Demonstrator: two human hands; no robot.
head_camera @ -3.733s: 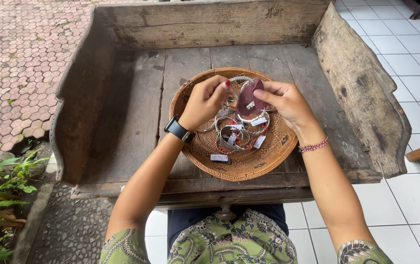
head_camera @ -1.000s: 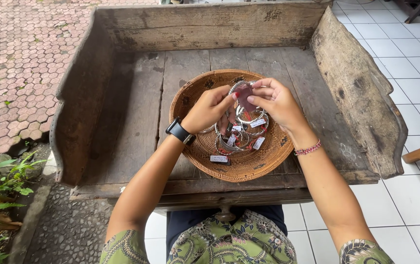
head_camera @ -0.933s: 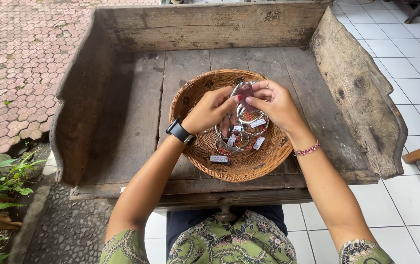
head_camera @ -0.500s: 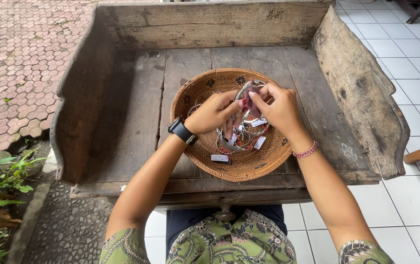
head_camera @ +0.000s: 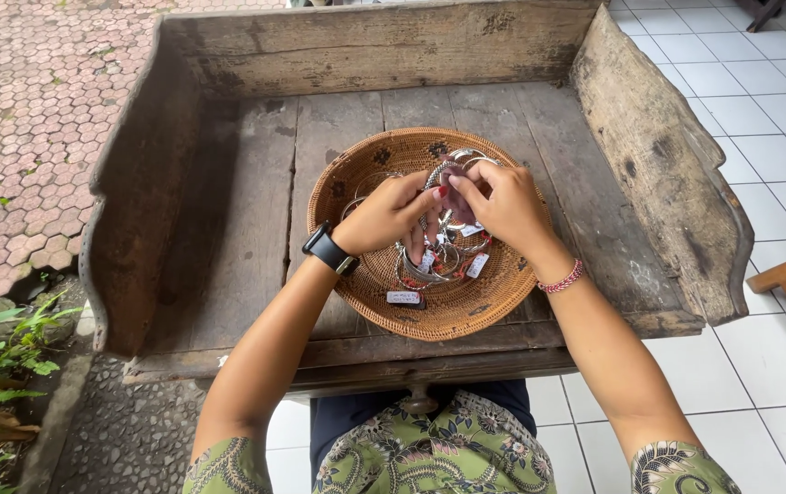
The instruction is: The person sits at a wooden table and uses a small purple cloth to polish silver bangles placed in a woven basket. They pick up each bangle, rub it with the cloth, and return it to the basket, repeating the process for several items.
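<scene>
Centrally, a dark pink pouch (head_camera: 456,190) is being pinched between the left hand (head_camera: 389,212) and right hand (head_camera: 503,206), above silver bangles (head_camera: 439,261) lying in a woven basket (head_camera: 356,174) on a wooden bench (head_camera: 228,210).

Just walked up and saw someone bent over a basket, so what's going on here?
A person sits at a weathered wooden bench with a shallow woven basket on it. Both hands are over the basket: the left hand and right hand together pinch a small dark reddish piece above a pile of silver bangles with small white tags. The left wrist wears a black watch, the right a red beaded bracelet.
</scene>
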